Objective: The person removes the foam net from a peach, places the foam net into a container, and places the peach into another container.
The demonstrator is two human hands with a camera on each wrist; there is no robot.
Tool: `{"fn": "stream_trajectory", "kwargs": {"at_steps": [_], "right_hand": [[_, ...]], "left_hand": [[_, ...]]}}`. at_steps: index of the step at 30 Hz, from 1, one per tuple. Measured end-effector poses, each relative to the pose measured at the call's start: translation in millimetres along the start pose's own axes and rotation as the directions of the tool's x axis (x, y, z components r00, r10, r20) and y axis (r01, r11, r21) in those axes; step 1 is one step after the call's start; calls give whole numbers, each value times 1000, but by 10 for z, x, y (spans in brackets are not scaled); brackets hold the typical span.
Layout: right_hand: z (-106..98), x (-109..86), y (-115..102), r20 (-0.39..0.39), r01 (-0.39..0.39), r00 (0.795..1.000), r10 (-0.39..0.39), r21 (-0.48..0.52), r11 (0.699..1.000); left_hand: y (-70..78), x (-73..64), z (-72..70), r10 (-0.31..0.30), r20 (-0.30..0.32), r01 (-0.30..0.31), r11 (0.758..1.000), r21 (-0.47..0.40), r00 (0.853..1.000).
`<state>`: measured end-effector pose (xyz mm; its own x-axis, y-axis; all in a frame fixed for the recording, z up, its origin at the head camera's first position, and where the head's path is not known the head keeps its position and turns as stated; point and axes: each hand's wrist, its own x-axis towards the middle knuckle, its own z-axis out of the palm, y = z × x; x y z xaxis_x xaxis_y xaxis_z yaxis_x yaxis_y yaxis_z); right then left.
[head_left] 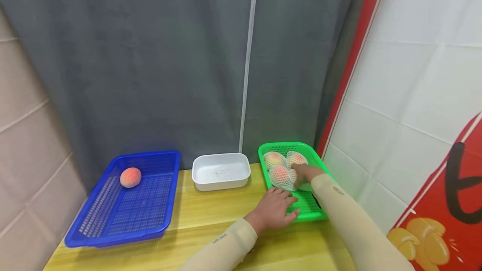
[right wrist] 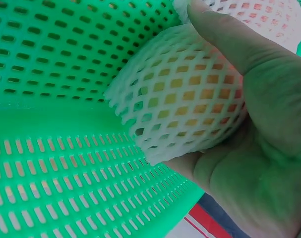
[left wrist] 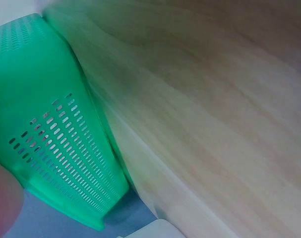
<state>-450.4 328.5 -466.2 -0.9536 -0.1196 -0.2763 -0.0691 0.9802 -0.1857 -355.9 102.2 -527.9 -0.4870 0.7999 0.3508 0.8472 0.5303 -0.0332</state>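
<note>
My right hand (head_left: 303, 174) reaches into the green basket (head_left: 306, 208). In the right wrist view, its thumb and fingers curl round a peach (right wrist: 190, 101) wrapped in a white foam net. Other netted peaches (head_left: 280, 175) lie beside it toward the back of the basket. My left hand (head_left: 272, 210) is at the basket's near left rim, its fingers spread and holding nothing. In the left wrist view, the basket's slotted side (left wrist: 66, 148) stands close by, and only a blurred bit of the hand shows.
A blue basket (head_left: 165, 216) on the left holds one bare peach (head_left: 130, 177). Between the baskets stands a white tray (head_left: 221, 186) on the wooden table (head_left: 199, 221). A grey curtain (head_left: 150, 62) hangs behind, with a white wall panel (head_left: 406, 78) at the right.
</note>
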Motion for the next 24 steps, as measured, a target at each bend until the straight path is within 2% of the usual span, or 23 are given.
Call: {"fn": "stream_trajectory", "kwargs": {"at_steps": [6, 16, 24], "right_hand": [[30, 27, 39, -6, 24, 1000, -24, 19, 1000], [-23, 13, 120, -26, 94, 995, -94, 13, 995], [-129, -116, 97, -30, 109, 994, -109, -2, 994]], "left_hand": [[6, 11, 36, 4, 0, -4, 1000, 8, 1000], [25, 14, -25, -8, 8, 8, 1000, 11, 1000], [37, 6, -28, -17, 10, 17, 1000, 12, 1000]]}}
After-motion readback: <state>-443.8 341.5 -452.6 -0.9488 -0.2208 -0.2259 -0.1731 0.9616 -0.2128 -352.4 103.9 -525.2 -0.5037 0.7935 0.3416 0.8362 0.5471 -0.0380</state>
